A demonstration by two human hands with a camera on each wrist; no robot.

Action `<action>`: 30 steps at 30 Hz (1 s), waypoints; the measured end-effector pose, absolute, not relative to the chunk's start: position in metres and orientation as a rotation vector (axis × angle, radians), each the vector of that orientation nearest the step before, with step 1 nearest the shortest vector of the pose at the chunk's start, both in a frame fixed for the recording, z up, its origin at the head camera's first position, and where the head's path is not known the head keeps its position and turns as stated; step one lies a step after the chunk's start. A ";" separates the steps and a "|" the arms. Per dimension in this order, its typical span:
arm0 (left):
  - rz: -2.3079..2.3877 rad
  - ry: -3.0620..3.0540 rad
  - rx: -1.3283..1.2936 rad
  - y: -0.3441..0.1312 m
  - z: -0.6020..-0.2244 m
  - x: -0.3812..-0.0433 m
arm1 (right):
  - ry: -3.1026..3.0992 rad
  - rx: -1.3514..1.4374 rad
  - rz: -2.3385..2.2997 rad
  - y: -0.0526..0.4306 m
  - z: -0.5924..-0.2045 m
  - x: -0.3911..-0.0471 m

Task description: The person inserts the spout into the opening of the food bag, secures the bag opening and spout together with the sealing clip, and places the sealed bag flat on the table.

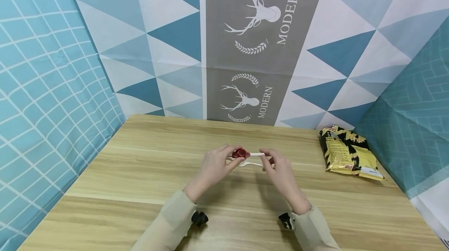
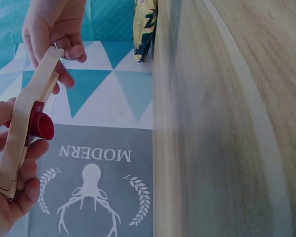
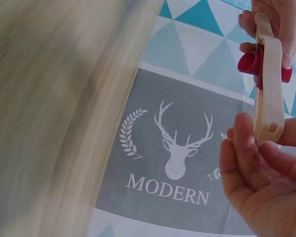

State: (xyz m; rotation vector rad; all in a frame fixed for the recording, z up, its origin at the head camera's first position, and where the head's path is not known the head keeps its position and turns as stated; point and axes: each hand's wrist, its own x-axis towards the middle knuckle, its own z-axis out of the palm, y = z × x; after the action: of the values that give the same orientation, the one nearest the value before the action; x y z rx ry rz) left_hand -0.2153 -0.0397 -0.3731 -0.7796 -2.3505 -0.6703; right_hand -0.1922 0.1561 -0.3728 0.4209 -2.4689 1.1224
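Holding the cream clip (image 3: 272, 84) above the wooden surface (image 1: 140, 188), toward its far edge and roughly midway between its sides, you support it from both ends. Your left hand (image 1: 217, 165) has thumb and fingers clamped around the part by the red spout (image 2: 43, 126), probably because that bulkier section gives a firmer hold. Your right hand (image 1: 280, 169) pinches the opposite tip, which likely steadies the long piece. Two pale strips run between your hands (the head view shows a gap there). The yellow-and-black packet (image 1: 345, 153) lies by the far right corner, seemingly leaving your hands room.
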 end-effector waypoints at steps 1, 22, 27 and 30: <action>-0.675 -2.350 -0.781 -0.039 -0.374 -0.216 | -2.469 0.404 1.121 0.156 -0.373 -0.192; -0.960 -2.346 -0.837 -0.036 -0.376 -0.215 | -2.443 0.342 1.003 0.153 -0.375 -0.192; -0.968 -2.358 -0.846 -0.036 -0.376 -0.215 | -2.437 0.336 0.994 0.153 -0.376 -0.193; -0.979 -2.363 -0.845 -0.036 -0.375 -0.215 | -2.429 0.329 0.967 0.154 -0.377 -0.194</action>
State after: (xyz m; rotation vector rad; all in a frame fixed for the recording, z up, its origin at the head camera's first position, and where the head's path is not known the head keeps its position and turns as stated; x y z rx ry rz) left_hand -0.2150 -0.0359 -0.3755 -0.8450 -2.3627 -0.9787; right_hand -0.1940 0.1536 -0.3773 0.3294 -2.4286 0.9665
